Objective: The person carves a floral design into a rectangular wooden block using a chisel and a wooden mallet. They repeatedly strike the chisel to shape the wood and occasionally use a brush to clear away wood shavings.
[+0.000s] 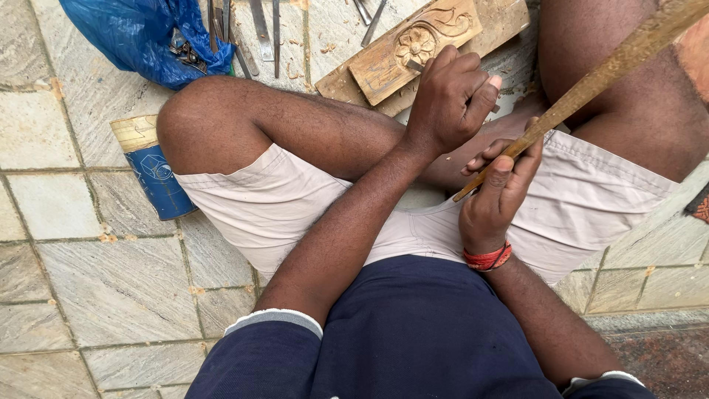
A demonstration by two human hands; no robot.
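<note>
From the head camera we look straight down at our own lap as we sit cross-legged on a tiled floor (88,288). Our left hand (449,92) is closed in a fist around a chisel (415,66); only a short bit of its metal end shows just beyond the curled fingers (465,74), touching the carved wooden block (413,46). That block, with a flower cut into its face, lies just past the knuckles, resting on a larger flat board (502,22).

Our right hand (498,196) sits nearer to us than the left one, below and to its right. Its fingers (509,174) are wrapped tightly around the lower end of a long wooden stick (591,81), which slants up and away from the fingers toward the top right corner. The stick's short lower tip pokes out just under the thumb. A red thread band (487,258) circles that wrist.

Well to the left of both hands, beyond our bent knee (199,118), a blue plastic bag (140,33) lies on the floor. Beside it, above the left fingers, several thin metal tools (262,29) lie side by side. A blue and tan cylinder (151,166) lies on the tiles against our thigh, far left of the fingers.
</note>
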